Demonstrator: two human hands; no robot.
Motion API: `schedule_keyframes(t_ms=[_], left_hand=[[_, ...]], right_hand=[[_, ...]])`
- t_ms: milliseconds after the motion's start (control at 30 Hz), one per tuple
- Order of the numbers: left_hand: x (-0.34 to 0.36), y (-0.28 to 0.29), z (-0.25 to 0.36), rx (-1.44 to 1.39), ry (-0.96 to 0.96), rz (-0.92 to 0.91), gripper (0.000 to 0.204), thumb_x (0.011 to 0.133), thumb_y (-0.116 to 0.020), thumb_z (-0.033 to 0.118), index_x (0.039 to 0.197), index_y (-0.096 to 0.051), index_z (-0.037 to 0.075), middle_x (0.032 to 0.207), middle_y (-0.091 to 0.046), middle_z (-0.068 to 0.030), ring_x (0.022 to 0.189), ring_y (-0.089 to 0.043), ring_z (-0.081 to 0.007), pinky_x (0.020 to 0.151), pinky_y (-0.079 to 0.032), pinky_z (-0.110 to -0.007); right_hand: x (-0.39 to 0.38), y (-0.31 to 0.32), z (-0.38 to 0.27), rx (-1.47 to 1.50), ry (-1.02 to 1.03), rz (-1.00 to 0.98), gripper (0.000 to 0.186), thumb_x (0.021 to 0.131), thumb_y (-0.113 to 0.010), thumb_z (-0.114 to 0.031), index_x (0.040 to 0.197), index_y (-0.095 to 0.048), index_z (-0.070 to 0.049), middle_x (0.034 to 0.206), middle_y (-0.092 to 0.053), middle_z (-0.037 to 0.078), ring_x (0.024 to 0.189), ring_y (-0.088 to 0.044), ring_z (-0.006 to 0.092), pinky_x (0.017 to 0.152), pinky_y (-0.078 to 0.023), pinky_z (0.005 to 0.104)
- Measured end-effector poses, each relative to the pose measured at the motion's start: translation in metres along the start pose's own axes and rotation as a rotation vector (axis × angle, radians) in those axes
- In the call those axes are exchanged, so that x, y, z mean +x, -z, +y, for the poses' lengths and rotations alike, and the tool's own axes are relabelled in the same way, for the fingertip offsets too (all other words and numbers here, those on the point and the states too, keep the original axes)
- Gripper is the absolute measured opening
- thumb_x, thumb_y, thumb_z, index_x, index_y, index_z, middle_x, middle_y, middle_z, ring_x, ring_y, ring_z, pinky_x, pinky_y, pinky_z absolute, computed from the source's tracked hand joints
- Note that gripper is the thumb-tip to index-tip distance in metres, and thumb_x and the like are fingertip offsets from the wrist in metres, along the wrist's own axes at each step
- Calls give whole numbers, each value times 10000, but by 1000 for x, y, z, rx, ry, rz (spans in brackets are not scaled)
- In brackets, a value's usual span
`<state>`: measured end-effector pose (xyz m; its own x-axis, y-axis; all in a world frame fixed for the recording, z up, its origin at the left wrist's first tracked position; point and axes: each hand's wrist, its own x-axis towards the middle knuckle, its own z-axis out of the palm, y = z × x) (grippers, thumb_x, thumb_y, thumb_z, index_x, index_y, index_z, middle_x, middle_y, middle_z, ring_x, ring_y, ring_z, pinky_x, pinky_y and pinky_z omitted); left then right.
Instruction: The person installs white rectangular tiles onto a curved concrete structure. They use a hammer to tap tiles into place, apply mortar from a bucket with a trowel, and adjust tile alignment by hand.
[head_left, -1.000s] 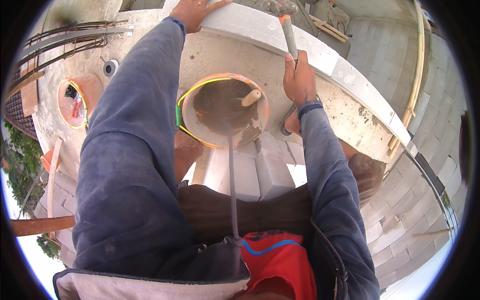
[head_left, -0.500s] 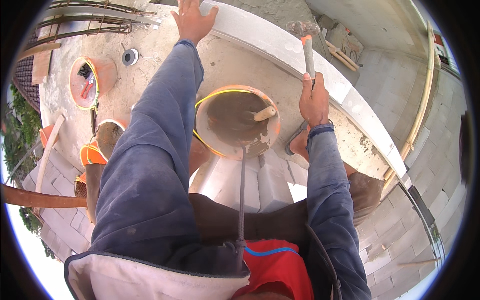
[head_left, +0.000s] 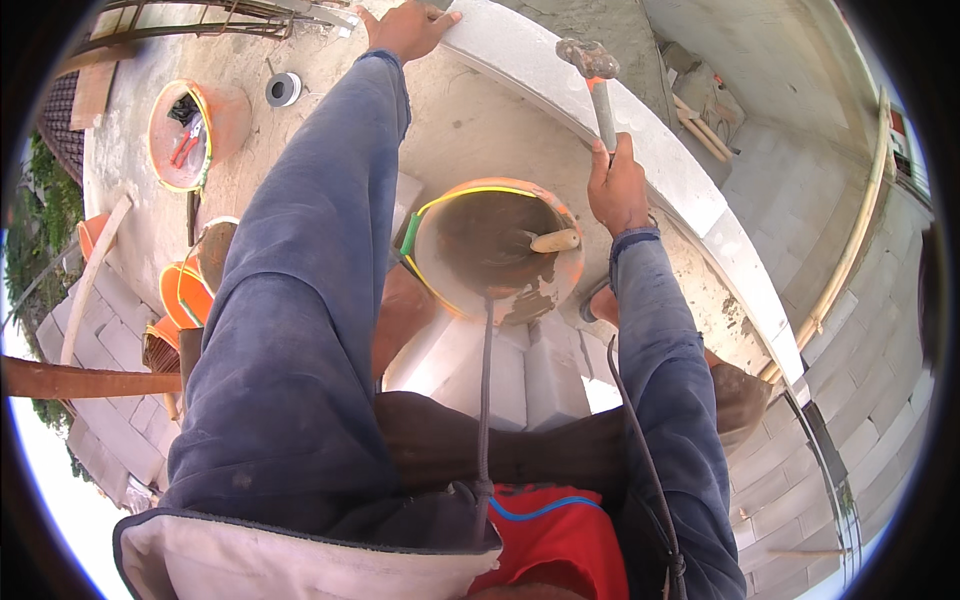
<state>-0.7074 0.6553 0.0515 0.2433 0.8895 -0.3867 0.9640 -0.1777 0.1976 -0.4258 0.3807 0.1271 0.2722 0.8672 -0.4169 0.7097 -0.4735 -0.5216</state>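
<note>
My right hand grips a hammer by its handle. The hammer's thick, dirty head points away from me, over a row of pale blocks that curves across the view. At the upper edge my left hand lies with fingers spread and its thumb against the near end of that row; some fingertips are hard to make out. Between my forearms stands an orange bucket with a yellow rim, holding grey mortar. A tool's wooden handle sticks out of the mortar; its blade is hidden.
Left of my left arm stand a bucket with red-handled pliers, a wire spool and smaller orange buckets. Steel bars lie at the upper left. A bamboo pole leans at right. Pale blocks lie below the mortar bucket.
The hammer head, blurred before, is sharper now, and the right hand has shifted slightly left. My left hand has moved a little right, toward the block row. The whole view has shifted slightly.
</note>
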Motion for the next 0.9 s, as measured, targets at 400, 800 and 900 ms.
schedule_keyframes(t_ms=[400, 800, 900], left_hand=[[-12, 1, -2, -58, 18, 5, 655, 1028, -485, 753, 1276, -813, 244, 1185, -809, -68, 1249, -709, -305, 1230, 51, -799], [-11, 30, 17, -131, 5, -33, 567, 1010, -564, 623, 1219, -833, 170, 1323, -738, -220, 1329, -642, -412, 1248, -48, -772], [-13, 18, -7, -139, 63, -23, 616, 988, -581, 656, 1255, -815, 152, 1331, -725, -252, 1340, -633, -421, 1249, -36, -770]], right_hand=[[28, 19, -15, -134, 101, -87, 343, 1114, -547, -358, 1244, -520, -42, 832, -713, 269, 780, -713, 492, 695, -534, 575], [266, 73, 4, -121, -149, -96, 434, 1107, -533, -431, 1408, -648, -140, 746, -541, -2, 537, -507, 122, 464, -432, 336], [283, 32, -15, -239, -184, -475, 494, 1090, -554, -448, 1454, -635, -124, 757, -590, 25, 539, -552, 152, 465, -455, 356]])
